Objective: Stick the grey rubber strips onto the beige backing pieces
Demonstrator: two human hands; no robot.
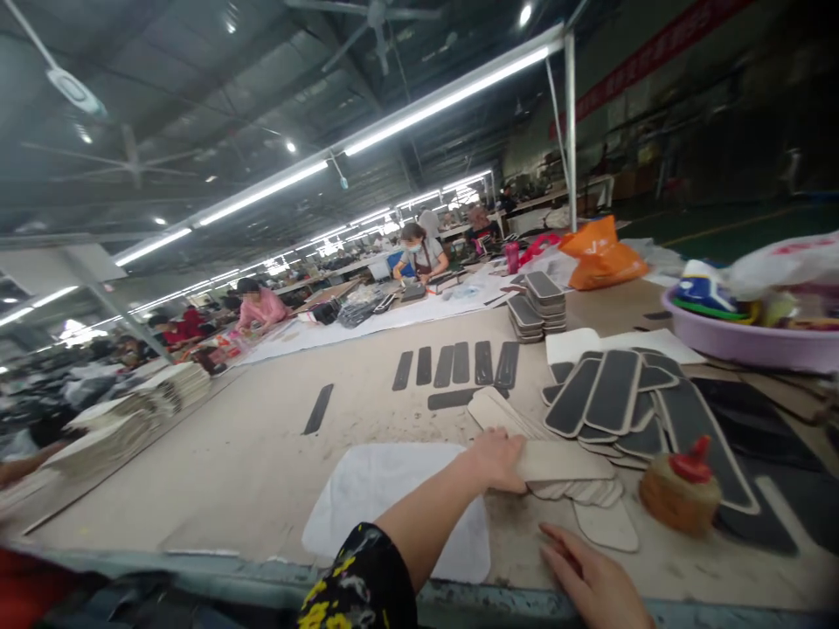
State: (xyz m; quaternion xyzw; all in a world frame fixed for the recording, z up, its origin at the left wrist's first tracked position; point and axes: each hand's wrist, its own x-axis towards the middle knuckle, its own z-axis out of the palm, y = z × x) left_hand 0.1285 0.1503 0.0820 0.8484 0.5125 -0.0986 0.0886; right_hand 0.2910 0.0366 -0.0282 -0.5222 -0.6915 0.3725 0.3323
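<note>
My left hand [496,461] reaches across the table and grips the left end of a cream rounded panel [570,461], on top of a fanned stack of like pieces. Below and to the right of it, my right hand [593,578] is near the front edge, fingers stretched out and holding nothing. A loose cream piece [606,527] lies just above my right hand. Under my left forearm is a white rounded sheet [393,489]. Beside the stack, dark panels with pale borders [613,393] lie in an overlapping heap.
A glue-coloured squat bottle with a red nozzle [682,489] stands at right. Dark strips [461,364] lie in a row beyond my hands. Further off are stacked panels [544,301], an orange bag [603,253] and a filled lilac basin [753,341]. Other people work at the far tables.
</note>
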